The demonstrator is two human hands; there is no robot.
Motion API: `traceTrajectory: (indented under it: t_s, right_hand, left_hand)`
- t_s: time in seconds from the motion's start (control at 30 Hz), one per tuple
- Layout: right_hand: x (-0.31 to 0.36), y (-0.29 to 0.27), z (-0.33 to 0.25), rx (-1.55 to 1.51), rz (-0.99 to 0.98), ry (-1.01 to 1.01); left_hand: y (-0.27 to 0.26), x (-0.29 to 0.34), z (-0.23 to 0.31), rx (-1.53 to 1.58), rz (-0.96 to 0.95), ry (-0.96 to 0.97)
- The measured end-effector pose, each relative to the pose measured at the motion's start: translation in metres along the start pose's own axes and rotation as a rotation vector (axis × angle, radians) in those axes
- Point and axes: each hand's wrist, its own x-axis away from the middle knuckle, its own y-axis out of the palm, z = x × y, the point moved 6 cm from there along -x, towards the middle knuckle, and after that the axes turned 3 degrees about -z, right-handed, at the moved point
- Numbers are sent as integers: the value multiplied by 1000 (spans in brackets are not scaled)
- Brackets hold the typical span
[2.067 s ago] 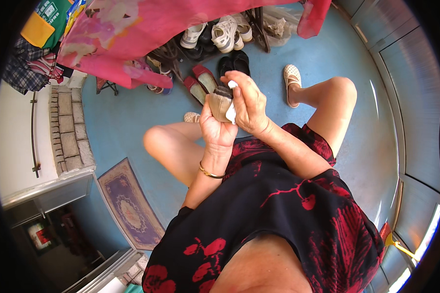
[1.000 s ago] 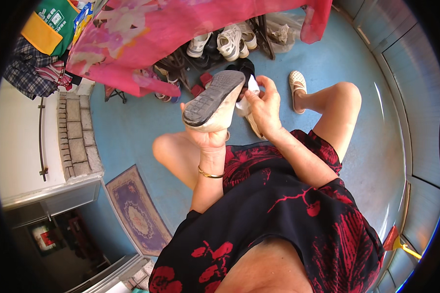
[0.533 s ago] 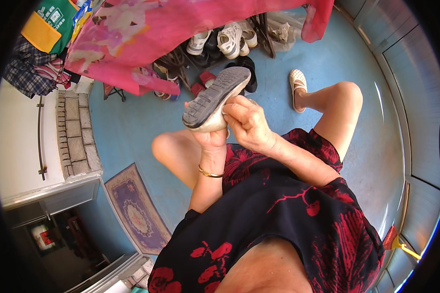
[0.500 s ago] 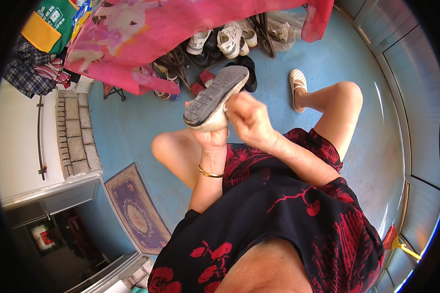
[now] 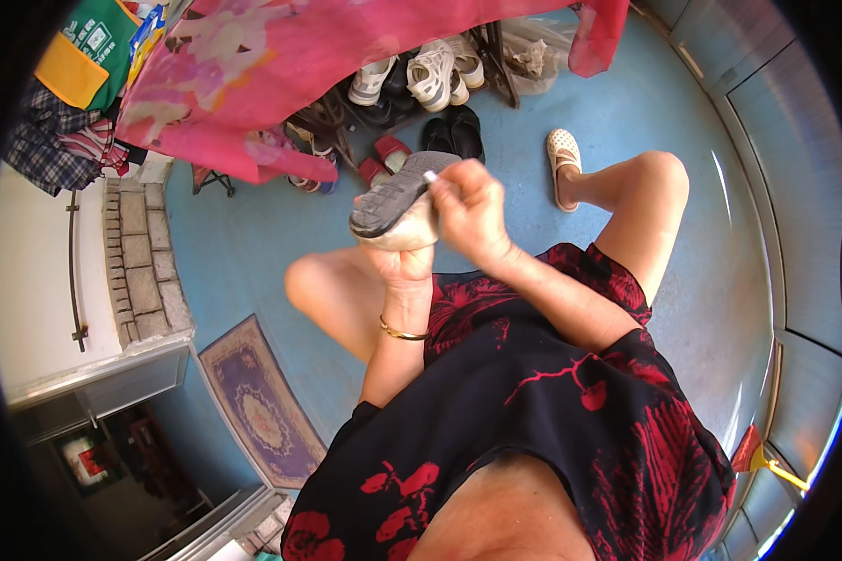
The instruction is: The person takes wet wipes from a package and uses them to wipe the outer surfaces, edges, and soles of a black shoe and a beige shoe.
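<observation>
A pale shoe with a dark grey treaded sole [image 5: 391, 204] is held up over my lap, its sole facing me. My left hand [image 5: 404, 266] grips it from below, with the fingers mostly hidden behind it. At the sole's right edge, my right hand [image 5: 475, 213] is closed in a pinch. A small white piece [image 5: 429, 176] sticks out from its fingertips against the sole; its kind is too small to make out.
A pink flowered cloth [image 5: 281, 84] hangs over a rack with white sneakers [image 5: 430, 77]. Black shoes [image 5: 464, 134] and red slippers [image 5: 392, 150] lie on the blue floor beyond my hands. A patterned rug [image 5: 262, 411] is at the left; a cream clog [image 5: 561, 154] is on my right foot.
My right hand has moved up along the shoe's edge, and the white piece now shows over the sole. The shoe has tipped slightly; my left hand keeps its grip.
</observation>
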Motion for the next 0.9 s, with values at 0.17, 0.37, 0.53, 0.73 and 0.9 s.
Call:
traceTrajectory:
  t_s: [0.17, 0.37, 0.53, 0.73, 0.9]
  right_hand:
    - [-9, -5, 16, -117, -31, 108]
    - [2, 1, -7, -144, -164, -9]
    - [2, 3, -4, -84, -71, -101]
    - [-9, -7, 23, -145, 31, 75]
    - [-16, -13, 26, -62, -45, 164]
  left_hand:
    - [1, -1, 1, -35, 13, 17]
    - [4, -2, 8, 71, -35, -86]
    - [-5, -8, 5, -48, 15, 7]
    - [-2, -9, -12, -102, 107, 88]
    - [-4, -7, -11, -148, 107, 19]
